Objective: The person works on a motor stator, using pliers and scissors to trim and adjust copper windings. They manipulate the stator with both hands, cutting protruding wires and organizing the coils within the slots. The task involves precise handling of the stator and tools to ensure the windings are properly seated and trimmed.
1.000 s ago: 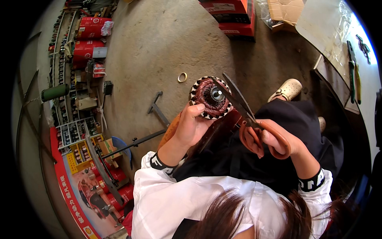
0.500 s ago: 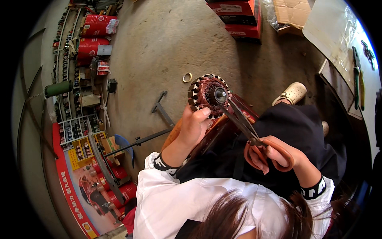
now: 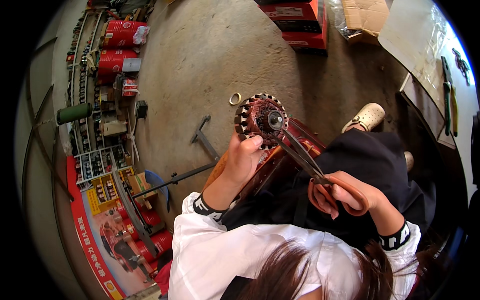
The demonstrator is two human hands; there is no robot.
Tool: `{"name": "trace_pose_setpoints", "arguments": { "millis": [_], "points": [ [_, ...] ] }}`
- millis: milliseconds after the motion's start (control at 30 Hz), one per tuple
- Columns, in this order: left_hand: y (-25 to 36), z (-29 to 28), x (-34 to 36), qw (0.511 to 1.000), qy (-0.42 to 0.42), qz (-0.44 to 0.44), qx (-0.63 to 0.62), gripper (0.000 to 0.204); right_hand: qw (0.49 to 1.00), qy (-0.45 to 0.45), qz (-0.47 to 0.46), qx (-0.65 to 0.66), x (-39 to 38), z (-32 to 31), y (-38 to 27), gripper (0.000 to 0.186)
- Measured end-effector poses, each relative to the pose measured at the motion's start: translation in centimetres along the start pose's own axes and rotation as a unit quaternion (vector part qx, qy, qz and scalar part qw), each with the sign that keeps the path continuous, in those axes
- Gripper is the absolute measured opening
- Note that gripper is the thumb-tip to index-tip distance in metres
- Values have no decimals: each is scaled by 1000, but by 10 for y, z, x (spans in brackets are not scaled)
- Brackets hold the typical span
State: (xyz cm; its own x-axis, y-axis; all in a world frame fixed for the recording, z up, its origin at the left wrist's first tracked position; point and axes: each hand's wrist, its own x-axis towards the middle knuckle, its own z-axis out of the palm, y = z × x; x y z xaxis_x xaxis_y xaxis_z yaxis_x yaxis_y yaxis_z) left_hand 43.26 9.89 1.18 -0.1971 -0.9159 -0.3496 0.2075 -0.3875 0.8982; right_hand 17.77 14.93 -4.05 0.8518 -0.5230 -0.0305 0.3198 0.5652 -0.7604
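Scissors [image 3: 318, 175] gripped in the right hand [image 3: 359, 181] now sit lower, bringing blades [image 3: 298, 158] to the wound rotor [image 3: 261, 114] the left hand [image 3: 241, 158] clasps.

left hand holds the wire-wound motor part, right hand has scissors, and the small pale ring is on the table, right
One slip: the head view shows the small pale ring on the floor, not the table. The left hand holds the wire-wound motor part, the right hand the scissors.
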Motion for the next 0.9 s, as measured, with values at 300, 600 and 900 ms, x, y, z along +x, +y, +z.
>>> {"name": "trace_pose_setpoints", "arguments": {
  "millis": [300,600,900],
  "points": [
    [-2,-2,1,1000,-15,-22,-3,55,1000,2,25,1,0,-1,-2,69],
    [-4,-5,3,998,6,-52,39,57,999,-6,29,14,-5,-6,-7,64],
    [-6,-9,4,996,-19,-57,67,54,997,-15,80,-5,-12,-16,-16,64]
  ]
}}
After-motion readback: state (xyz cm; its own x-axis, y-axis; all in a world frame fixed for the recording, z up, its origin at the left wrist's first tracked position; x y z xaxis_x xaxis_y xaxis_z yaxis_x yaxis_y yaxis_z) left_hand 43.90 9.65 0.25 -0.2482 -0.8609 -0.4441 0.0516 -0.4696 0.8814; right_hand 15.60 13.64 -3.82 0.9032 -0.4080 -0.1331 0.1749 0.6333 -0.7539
